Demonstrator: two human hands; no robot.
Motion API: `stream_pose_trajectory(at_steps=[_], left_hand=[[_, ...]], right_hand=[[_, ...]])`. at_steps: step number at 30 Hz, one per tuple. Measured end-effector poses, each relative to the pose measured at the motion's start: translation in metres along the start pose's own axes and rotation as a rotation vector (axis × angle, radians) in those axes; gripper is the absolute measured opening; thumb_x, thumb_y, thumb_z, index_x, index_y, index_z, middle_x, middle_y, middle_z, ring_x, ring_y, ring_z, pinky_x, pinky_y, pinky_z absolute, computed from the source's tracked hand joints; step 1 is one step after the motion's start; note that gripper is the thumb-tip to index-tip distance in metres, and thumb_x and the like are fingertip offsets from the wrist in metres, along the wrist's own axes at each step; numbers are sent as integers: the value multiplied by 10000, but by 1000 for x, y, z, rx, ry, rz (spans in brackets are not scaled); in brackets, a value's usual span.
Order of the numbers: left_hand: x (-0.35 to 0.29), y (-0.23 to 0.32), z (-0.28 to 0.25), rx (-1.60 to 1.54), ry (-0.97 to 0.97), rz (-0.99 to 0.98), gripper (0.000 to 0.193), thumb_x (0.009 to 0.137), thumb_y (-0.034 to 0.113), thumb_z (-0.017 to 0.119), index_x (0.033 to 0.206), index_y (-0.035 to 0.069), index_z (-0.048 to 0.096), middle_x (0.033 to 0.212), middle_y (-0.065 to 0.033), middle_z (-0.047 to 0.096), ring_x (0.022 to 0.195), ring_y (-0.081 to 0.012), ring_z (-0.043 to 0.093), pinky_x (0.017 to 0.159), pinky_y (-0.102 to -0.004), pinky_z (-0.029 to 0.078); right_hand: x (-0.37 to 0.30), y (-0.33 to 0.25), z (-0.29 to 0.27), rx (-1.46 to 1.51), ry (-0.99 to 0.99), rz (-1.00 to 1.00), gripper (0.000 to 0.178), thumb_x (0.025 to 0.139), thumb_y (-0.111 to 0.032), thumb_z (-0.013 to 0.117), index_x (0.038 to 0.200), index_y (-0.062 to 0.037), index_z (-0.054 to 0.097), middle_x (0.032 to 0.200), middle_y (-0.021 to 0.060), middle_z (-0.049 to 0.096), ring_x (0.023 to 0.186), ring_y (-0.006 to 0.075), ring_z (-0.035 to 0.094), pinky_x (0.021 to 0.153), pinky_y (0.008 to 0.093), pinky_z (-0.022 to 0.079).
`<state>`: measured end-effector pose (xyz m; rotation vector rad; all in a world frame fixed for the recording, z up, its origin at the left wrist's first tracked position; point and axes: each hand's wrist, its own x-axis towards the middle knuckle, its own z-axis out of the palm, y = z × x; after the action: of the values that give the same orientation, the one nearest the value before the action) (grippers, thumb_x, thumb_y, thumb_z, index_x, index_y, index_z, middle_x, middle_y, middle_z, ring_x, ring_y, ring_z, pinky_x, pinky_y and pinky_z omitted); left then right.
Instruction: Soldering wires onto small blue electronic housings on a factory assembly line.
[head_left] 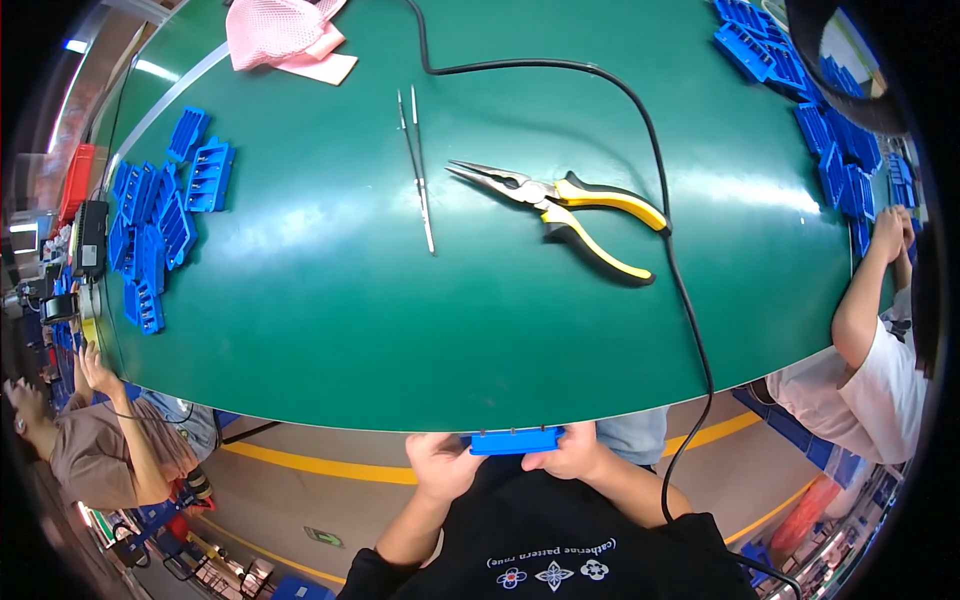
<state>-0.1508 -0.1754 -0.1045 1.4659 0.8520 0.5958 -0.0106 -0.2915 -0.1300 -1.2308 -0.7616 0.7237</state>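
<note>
- Your left hand [440, 462] and right hand [572, 452] each pinch one end of the small blue rectangular plastic block [516, 441], bottom centre, below the green desk [330, 330] edge.
- It looks light, stiff and smooth; an end-on grip suits it.

We are in a factory assembly hall, at a shared green counter [330, 330]. Heaps of identical blue plastic parts [150, 235] lie along both its ends, and long-nose pliers [560, 205] and tweezers [418, 165] rest at its middle. Other workers [870, 350] sit at the sides, and yellow lane lines [330, 465] mark the floor below.
</note>
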Motion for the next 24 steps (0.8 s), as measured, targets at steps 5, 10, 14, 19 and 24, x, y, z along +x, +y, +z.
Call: stream_pose_trajectory(at_steps=[5, 10, 14, 19, 24], left_hand=[[-8, -7, 3, -375, -160, -26, 548, 755, 130, 907, 1207, -32, 642, 1223, -124, 648, 1113, -227, 637, 950, -363, 507], [-2, -14, 5, -459, -239, 28, 740, 705, 278, 955, 1272, -14, 580, 1317, -140, 571, 1205, -265, 580, 1012, -399, 469], [9, -19, 14, -425, -123, 158, 596, 708, 249, 934, 1166, 6, 642, 1191, -131, 637, 1087, -271, 636, 934, -408, 514], [12, -13, 21, -419, -54, 158, 496, 727, 272, 908, 1083, 26, 666, 1112, -119, 661, 1015, -264, 651, 893, -404, 524], [11, -2, 30, -338, 30, 98, 440, 784, 376, 844, 988, 27, 672, 1049, -90, 664, 931, -223, 641, 828, -369, 515]], right_hand=[[-6, -1, 11, 145, 102, 63, 571, 730, -344, 934, 1136, -45, 667, 1100, 68, 665, 995, 226, 641, 881, 392, 505], [-10, 3, 10, 184, 86, 73, 540, 748, -333, 922, 1122, -37, 666, 1110, 86, 675, 993, 241, 656, 877, 402, 515], [-13, 14, 17, 90, 176, -43, 525, 757, -342, 913, 1105, -34, 669, 1082, 91, 687, 977, 247, 663, 870, 411, 520], [-10, 13, 24, 96, 219, -74, 503, 790, -363, 885, 1101, -24, 680, 1087, 95, 690, 972, 248, 664, 870, 407, 517], [-3, 2, 28, 153, 210, -40, 477, 848, -390, 833, 1102, -12, 691, 1098, 100, 691, 976, 240, 664, 878, 396, 513]])
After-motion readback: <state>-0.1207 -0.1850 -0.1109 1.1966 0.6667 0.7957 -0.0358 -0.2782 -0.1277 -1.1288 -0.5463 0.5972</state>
